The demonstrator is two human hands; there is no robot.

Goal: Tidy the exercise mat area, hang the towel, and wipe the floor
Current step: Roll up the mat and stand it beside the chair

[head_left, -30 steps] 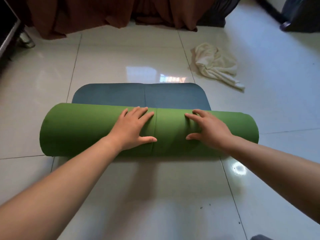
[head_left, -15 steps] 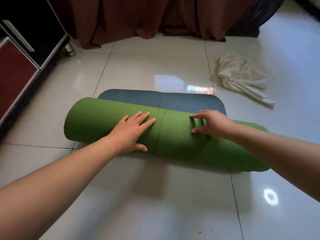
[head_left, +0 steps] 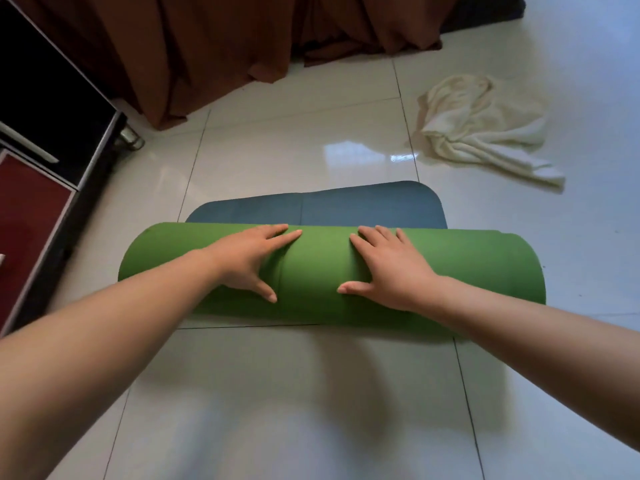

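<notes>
A thick green roll of exercise mat (head_left: 318,271) lies across the white tiled floor. A short blue strip of unrolled mat (head_left: 346,206) still lies flat just beyond it. My left hand (head_left: 249,258) rests palm down on top of the roll, left of its middle, fingers spread. My right hand (head_left: 384,268) presses flat on the roll to the right of the middle, fingers apart. Neither hand grips anything. A crumpled cream towel (head_left: 485,129) lies on the floor at the far right, beyond the mat.
Brown curtains (head_left: 207,46) hang down to the floor at the back. A black and dark red cabinet (head_left: 38,174) stands along the left edge. Glossy tiles (head_left: 294,393) stretch in front of the roll, toward me.
The roll has moved farther over the blue strip, so less blue shows. Both hands shifted on top of the roll, the right one flattening out. The view turned left.
</notes>
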